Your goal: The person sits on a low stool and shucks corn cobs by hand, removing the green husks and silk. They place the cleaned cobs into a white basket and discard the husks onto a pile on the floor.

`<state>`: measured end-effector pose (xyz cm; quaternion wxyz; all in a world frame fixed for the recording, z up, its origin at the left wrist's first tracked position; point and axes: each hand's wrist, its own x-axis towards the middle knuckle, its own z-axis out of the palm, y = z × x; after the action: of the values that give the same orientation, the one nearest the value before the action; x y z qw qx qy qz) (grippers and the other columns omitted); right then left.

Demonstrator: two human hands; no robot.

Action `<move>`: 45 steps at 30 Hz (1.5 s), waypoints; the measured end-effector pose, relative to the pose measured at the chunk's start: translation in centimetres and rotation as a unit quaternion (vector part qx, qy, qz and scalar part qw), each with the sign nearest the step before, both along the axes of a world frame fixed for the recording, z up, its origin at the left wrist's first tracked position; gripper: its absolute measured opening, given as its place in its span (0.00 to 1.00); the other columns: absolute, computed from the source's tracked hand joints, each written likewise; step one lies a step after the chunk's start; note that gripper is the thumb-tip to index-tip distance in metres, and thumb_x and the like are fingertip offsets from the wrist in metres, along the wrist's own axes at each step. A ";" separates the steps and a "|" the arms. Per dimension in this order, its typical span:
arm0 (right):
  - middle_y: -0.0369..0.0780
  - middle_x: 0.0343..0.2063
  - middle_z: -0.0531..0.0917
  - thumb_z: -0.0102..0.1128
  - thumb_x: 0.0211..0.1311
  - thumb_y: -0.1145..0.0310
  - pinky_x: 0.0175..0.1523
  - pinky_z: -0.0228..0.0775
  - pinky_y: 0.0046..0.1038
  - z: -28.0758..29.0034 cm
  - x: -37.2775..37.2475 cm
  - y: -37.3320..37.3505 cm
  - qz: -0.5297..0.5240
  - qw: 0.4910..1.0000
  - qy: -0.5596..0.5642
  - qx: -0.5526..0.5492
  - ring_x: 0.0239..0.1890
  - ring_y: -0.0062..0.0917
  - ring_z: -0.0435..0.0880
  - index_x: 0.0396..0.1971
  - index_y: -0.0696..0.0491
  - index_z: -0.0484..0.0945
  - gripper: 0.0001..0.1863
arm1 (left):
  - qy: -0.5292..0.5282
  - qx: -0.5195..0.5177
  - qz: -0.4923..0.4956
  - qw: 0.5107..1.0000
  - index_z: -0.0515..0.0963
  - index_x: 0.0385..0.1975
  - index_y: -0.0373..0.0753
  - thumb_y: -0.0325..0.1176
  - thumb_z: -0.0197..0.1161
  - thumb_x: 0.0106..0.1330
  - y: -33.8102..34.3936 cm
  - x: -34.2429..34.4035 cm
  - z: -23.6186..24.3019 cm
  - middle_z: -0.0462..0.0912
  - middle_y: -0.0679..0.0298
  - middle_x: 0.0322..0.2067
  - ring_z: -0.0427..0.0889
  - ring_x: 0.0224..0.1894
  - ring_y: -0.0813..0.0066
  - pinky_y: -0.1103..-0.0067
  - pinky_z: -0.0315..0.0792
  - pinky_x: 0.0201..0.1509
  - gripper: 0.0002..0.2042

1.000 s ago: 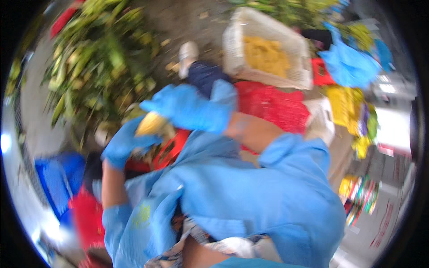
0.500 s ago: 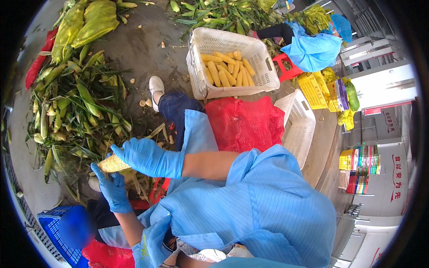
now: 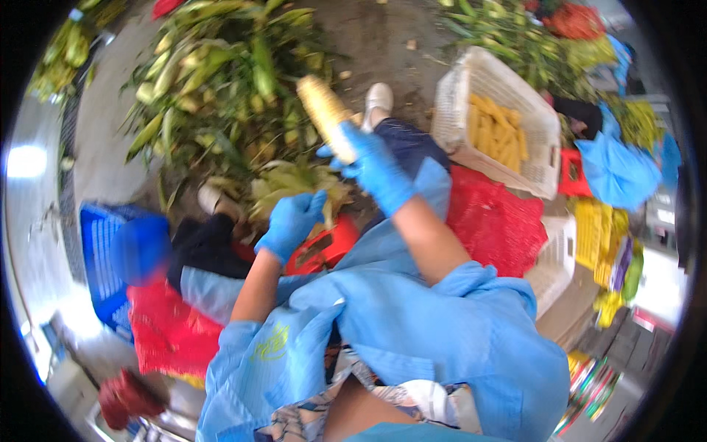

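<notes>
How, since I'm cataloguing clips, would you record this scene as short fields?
Right hand: blue-gloved, gripping a husked corn cob by one end
Left hand: blue-gloved, partly curled, apart from that cob
Cob crate: white, holding yellow cobs, right of both hands
Leafy corn pile: on the floor, upper left
Blue basket: far left

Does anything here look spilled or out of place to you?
Mainly the floor: small pale scraps lie loose near a big heap of green-husked corn piled straight onto it, untidier than the peeled cobs gathered in a white crate. The corn cob in the right hand shows no clear damage, though the picture is blurred.
</notes>
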<state>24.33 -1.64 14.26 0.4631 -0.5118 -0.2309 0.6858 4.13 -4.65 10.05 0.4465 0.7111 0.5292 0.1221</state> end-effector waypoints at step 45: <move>0.44 0.44 0.79 0.66 0.49 0.59 0.47 0.69 0.31 -30.8 -11.7 42.6 0.037 0.888 -0.458 -0.009 0.45 0.32 0.78 0.46 0.58 0.74 0.27 | -0.315 -0.341 0.335 0.820 0.73 0.48 0.32 0.31 0.54 0.66 10.9 -10.6 -6.6 0.78 0.63 0.45 0.74 0.44 0.79 0.82 0.67 0.52 0.13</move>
<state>12.64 40.92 -16.53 0.2754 -0.7640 -0.4303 0.3941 -6.44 6.28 3.44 0.7341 0.2155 0.5733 0.2931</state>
